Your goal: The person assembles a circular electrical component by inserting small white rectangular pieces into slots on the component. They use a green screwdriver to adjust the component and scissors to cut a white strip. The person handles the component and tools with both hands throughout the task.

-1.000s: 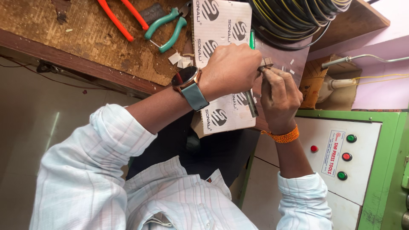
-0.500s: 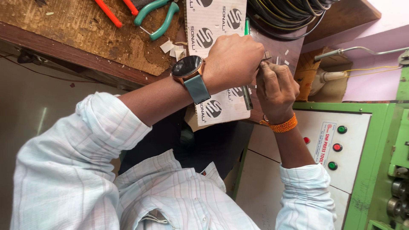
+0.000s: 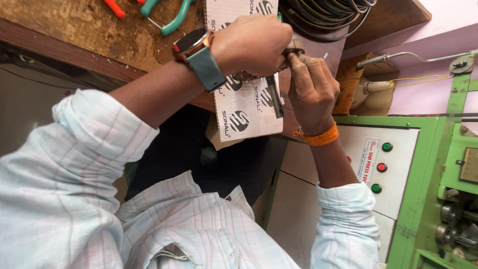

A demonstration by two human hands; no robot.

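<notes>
We look down over our own chest & rolled shirt sleeves at a worn wooden workbench (image 3: pixel 94 35). Our left hand (image 3: pixel 251 45), smartwatch (image 3: pixel 196 50) on the wrist, is curled shut over a small metal part (image 3: pixel 294 47); only a dull brownish edge shows between the two hands, so we can't tell its exact shape. Our right hand (image 3: pixel 311 87), orange thread band at the wrist, is closed around a slim tool w/ a dark grey metal shank (image 3: pixel 274 97) that slants down below the fingers; its tip is hidden. Both hands touch, right over a white printed card sheet (image 3: pixel 246 114) lying half off the bench edge.

To do this well, we'd judge: keep the part braced firm in the left fist, wrists close, tool in line w/ the part, small controlled pressure so nothing slips.

Nearby: green-handled pliers (image 3: pixel 169 15) & an orange-handled tool at top left, a black cable coil (image 3: pixel 323 12) above, a green machine panel w/ round push buttons (image 3: pixel 383 167) at right.
</notes>
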